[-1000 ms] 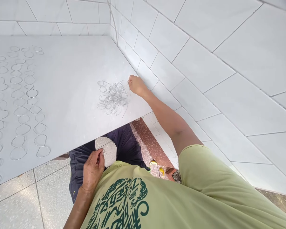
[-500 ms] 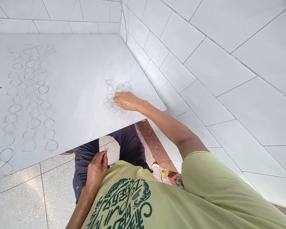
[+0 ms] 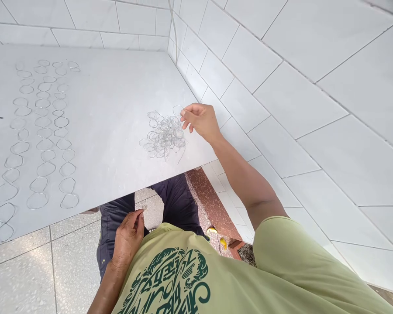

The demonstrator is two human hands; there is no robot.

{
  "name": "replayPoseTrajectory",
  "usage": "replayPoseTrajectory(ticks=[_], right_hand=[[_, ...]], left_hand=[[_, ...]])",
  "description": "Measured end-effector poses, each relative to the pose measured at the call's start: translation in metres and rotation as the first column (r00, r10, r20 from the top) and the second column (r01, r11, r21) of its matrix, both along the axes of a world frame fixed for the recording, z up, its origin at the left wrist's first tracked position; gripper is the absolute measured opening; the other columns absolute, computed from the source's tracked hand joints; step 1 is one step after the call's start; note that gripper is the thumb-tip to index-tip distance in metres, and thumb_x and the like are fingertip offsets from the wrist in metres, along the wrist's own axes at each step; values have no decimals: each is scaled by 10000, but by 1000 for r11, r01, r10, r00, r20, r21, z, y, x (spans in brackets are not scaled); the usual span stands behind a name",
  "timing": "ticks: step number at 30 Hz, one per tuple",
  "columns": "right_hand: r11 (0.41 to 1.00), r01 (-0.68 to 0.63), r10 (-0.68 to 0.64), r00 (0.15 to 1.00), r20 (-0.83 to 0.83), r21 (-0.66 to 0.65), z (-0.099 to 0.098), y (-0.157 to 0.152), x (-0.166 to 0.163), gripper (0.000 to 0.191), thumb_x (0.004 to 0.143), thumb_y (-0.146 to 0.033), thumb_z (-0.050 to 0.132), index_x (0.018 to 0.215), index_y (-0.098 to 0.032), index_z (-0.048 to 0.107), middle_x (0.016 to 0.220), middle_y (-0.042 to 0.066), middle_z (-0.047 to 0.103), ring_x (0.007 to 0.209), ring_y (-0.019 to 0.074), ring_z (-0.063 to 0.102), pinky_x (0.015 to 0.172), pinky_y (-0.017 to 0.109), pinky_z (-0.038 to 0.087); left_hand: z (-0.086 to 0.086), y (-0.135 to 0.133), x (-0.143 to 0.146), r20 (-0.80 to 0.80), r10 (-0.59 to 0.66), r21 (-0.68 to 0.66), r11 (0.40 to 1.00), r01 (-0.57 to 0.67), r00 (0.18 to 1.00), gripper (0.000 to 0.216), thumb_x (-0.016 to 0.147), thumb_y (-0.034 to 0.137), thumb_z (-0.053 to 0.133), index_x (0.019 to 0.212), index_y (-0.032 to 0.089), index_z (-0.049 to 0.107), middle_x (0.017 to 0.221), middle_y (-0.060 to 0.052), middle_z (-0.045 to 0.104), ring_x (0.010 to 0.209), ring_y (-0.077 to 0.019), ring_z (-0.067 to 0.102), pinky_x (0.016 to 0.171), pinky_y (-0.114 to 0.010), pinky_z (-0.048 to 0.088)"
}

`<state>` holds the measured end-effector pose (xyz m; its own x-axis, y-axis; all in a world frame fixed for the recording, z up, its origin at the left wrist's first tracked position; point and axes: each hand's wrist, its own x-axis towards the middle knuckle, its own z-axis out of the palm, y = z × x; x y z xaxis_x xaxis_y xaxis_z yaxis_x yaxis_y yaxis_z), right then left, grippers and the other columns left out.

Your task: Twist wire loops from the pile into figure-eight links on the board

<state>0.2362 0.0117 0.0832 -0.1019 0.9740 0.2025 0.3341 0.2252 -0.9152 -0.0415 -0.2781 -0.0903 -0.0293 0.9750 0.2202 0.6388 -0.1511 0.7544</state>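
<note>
White table (image 3: 108, 109) against a tiled wall (image 3: 314, 87): the right hand (image 3: 201, 122) pinches a wire loop (image 3: 178, 106) at the wire pile's (image 3: 167, 135) edge, best eased free slowly; the left hand (image 3: 129, 235) curls low, its grip I cannot tell.

White tiled walls (image 3: 327, 148) here, a thin pale cable (image 3: 174, 28) curving down where they meet, speckled grey terrazzo floor (image 3: 22, 279) below!

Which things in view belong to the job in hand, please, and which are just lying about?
In the job:
- wire loop in the right hand
- tangled wire pile
- rows of figure-eight wires
- white tabletop

Seemingly just about:
- yellow objects on the floor
- pale cable in the corner
</note>
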Motion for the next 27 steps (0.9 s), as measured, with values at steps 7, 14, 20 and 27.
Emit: replayPoseTrajectory(ticks=[7,14,20,27], right_hand=[[983,-97,33,930,-366,-157,7,-27,-22,363,893,-495,869,881,-184,682,894,57,758,656,134,710,478,223,497],[897,-350,139,804,-578,-271,-19,-75,-78,416,800,-545,928,910,-184,752,890,52,781,643,135,705,463,224,505],[817,-486,211,753,-623,-311,-32,-98,-112,408,833,-582,890,882,-197,763,819,36,753,607,136,686,449,232,490],[772,-566,269,702,-659,-288,-43,-108,-123,380,867,-563,862,865,-203,741,811,19,730,614,138,690,468,237,495]], left_hand=[[53,17,9,251,59,-139,990,-24,966,245,1046,401,614,1102,223,772,895,-26,786,699,-168,738,669,-291,619],[116,74,9,519,250,-117,968,-222,817,518,984,523,726,1371,189,641,1084,-75,743,760,-144,733,570,-242,604],[127,96,-5,448,165,49,977,-208,879,513,1050,507,631,1462,201,612,993,-42,736,754,-135,724,602,-251,624],[117,83,-13,58,296,263,917,-301,953,399,950,461,779,1268,221,750,1208,-99,634,904,-152,692,630,-248,601]])
